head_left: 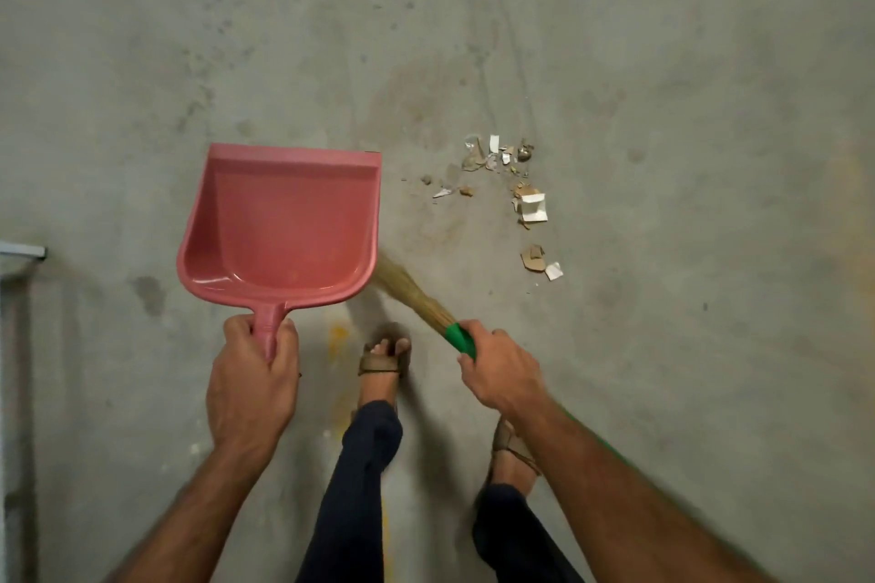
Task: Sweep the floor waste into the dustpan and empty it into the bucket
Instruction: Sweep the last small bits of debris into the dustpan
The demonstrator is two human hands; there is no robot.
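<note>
Nearest us, our left hand (253,374) was wrapped around the handle of the pink dustpan (284,223), fingers curled tight, the pan held up off the concrete floor (663,38) with its open lip pointing far. Our right hand (499,367) gripped the broom (416,298) at its green collar, where the bristles are bound; the straw head ran left and passed behind the pan's near right corner. We judged the pan light and stiff, best taken by that handle, and the broom light with springy bristles, best steered from the collar. Farther off and to the right lay the floor waste (513,194): scattered paper and cardboard scraps, probably light enough to skitter, well apart from the pan. No bucket was in view.
</note>
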